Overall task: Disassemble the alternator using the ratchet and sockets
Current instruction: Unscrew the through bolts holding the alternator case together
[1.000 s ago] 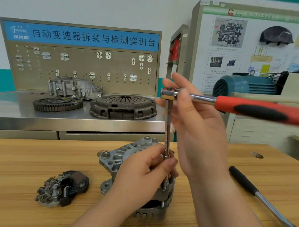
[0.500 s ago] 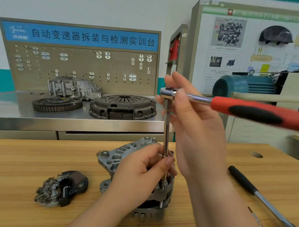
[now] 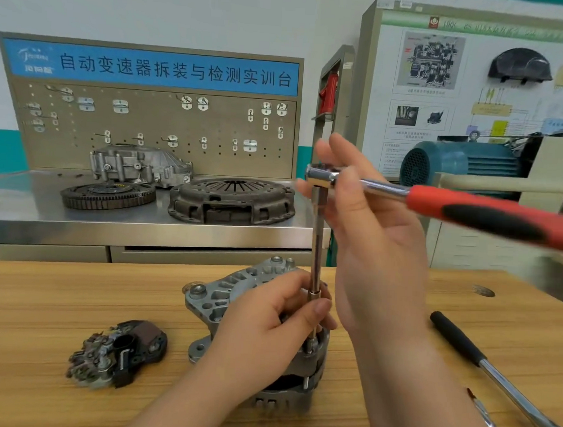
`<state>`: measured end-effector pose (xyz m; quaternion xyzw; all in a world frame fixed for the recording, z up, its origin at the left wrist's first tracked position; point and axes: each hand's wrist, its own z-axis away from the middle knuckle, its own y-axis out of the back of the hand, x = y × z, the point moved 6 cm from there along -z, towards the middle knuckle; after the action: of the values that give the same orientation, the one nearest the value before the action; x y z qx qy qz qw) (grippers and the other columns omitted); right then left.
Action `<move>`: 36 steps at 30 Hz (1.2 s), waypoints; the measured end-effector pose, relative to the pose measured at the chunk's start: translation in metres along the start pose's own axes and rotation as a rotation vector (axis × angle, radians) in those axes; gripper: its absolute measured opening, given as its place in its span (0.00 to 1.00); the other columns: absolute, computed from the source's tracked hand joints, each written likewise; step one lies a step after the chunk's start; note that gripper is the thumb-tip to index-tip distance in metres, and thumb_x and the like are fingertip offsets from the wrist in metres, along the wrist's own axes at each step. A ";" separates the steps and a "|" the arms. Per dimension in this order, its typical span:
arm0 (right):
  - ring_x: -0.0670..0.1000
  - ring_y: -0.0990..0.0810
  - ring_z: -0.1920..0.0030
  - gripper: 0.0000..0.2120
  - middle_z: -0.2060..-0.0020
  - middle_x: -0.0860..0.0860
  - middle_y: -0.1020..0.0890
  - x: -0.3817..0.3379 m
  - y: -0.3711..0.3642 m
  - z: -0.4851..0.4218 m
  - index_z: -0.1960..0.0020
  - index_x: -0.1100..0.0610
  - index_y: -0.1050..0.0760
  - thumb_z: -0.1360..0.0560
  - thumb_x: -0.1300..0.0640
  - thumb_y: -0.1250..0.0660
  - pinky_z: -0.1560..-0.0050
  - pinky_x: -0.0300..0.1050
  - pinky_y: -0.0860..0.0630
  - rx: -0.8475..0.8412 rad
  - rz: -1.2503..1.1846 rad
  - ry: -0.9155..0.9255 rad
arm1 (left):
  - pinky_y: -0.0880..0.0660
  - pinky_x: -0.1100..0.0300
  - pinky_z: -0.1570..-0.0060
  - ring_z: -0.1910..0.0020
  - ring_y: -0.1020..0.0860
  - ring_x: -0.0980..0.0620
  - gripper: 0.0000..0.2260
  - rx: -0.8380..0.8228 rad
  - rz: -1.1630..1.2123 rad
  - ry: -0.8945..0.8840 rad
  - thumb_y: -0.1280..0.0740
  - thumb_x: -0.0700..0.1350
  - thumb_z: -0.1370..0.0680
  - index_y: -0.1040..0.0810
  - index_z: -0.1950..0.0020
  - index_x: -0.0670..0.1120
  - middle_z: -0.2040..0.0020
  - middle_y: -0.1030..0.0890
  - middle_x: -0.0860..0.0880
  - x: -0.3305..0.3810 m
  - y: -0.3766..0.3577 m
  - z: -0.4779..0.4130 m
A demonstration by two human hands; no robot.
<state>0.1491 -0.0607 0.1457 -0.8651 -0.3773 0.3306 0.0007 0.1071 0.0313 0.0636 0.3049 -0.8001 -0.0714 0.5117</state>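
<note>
I log: left hand (image 3: 269, 325) grips extension (image 3: 316, 244) just above alternator (image 3: 225, 294), frame centre; right hand (image 3: 375, 249) pinches ratchet (image 3: 435, 202) head, upper centre.

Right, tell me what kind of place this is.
Probably an automotive training workshop: a clutch cover and toothed flywheel sit on a steel bench before a tool pegboard, and a diagram board stands at right.

The left grip (image 3: 269, 325) pinches the extension bar (image 3: 315, 247) just above the alternator (image 3: 225, 294), while the right grip (image 3: 369, 236) holds the ratchet (image 3: 322, 177) by its head atop that bar.
</note>
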 end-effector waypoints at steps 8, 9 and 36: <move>0.51 0.16 0.47 0.15 0.49 0.49 0.14 0.011 0.000 0.000 0.44 0.46 0.20 0.26 0.41 0.38 0.44 0.44 0.21 0.016 -0.182 -0.245 | 0.24 0.46 0.44 0.51 0.18 0.57 0.10 -0.009 -0.026 -0.007 0.40 0.54 0.24 0.24 0.45 0.62 0.53 0.15 0.61 0.000 -0.002 0.000; 0.50 0.17 0.44 0.12 0.47 0.48 0.15 0.007 0.001 0.000 0.46 0.44 0.19 0.25 0.44 0.36 0.40 0.47 0.22 0.030 -0.097 -0.175 | 0.24 0.46 0.43 0.50 0.18 0.58 0.09 -0.001 -0.014 0.004 0.39 0.54 0.23 0.23 0.45 0.60 0.53 0.15 0.61 -0.001 -0.002 -0.001; 0.51 0.15 0.53 0.21 0.50 0.49 0.14 0.016 -0.005 0.000 0.41 0.50 0.24 0.28 0.42 0.42 0.57 0.40 0.20 -0.028 -0.374 -0.368 | 0.23 0.43 0.48 0.54 0.18 0.51 0.10 -0.045 -0.012 -0.039 0.41 0.59 0.24 0.23 0.47 0.61 0.55 0.16 0.60 0.003 0.001 0.000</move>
<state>0.1539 -0.0471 0.1378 -0.7055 -0.5289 0.4714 -0.0189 0.1059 0.0309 0.0663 0.2966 -0.8063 -0.0986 0.5022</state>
